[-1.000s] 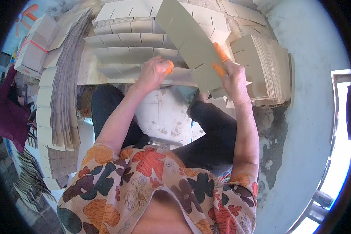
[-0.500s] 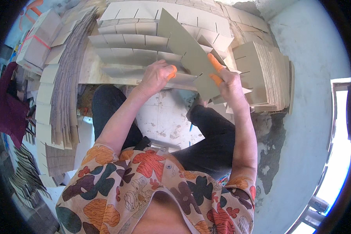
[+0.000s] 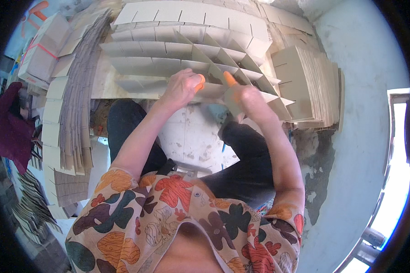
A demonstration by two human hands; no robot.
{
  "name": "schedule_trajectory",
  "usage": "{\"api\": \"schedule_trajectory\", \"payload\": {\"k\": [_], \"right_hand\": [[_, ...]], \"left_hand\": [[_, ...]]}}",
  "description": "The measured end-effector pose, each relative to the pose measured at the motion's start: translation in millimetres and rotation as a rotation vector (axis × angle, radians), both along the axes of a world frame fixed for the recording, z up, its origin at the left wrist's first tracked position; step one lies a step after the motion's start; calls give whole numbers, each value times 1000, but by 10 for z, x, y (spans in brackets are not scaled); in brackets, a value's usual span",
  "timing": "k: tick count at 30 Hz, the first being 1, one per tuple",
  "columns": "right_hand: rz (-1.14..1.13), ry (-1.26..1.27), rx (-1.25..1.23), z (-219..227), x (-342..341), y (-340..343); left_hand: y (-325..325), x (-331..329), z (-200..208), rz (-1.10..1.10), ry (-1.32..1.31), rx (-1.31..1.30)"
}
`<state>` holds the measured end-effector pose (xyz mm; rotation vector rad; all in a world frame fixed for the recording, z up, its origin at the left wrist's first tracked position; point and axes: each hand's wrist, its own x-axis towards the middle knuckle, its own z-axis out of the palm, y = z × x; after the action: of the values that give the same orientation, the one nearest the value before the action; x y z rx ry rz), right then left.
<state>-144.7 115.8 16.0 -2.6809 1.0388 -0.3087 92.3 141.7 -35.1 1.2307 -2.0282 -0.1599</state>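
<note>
A grid of slotted cardboard divider strips (image 3: 168,66) stands on edge in front of me, long strips crossed by shorter ones at its right side. My left hand (image 3: 183,88) is closed at the near edge, pinching the nearest long strip. My right hand (image 3: 249,98) grips the near end of a slanting cross strip (image 3: 206,61), which sits down among the long strips. Its orange-covered index finger lies along that strip; the thumb is blurred. An orange cover also shows on a left-hand finger. The fingertips of both hands are partly hidden.
Flat slotted cardboard (image 3: 191,16) lies stacked behind the grid. More stacks stand at the right (image 3: 312,86) by the wall and in a long row (image 3: 73,104) at the left. A strapped carton (image 3: 43,50) and maroon cloth (image 3: 11,125) are farther left.
My right hand has moved left and slightly down, lowering the cross strip from above the grid into the long strips. My left hand has stayed nearly still.
</note>
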Motion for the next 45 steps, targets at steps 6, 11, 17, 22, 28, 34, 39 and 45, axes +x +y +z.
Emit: {"api": "schedule_trajectory", "payload": {"k": [6, 11, 17, 22, 28, 34, 39, 45], "right_hand": [[-73, 44, -71, 66, -154, -67], [-799, -75, -566, 24, -1234, -669], [-1223, 418, -295, -399, -2007, -645], [-1131, 310, -382, -519, -2251, -688], [-1227, 100, -310, -270, -2229, -637], [-1170, -285, -607, 595, -1582, -400], [-559, -608, -338, 1044, -659, -128], [-289, -491, 155, 971, 283, 96]], "left_hand": [[15, -19, 50, -8, 17, -11], [129, 44, 280, -6, 6, -49], [204, 191, 264, 83, -65, -94], [196, 282, 271, 105, -85, -119], [229, 347, 291, 137, -95, -92], [287, 413, 305, 194, -54, -64], [278, 502, 222, 135, -102, -27], [240, 604, -24, 76, -30, -53]]}}
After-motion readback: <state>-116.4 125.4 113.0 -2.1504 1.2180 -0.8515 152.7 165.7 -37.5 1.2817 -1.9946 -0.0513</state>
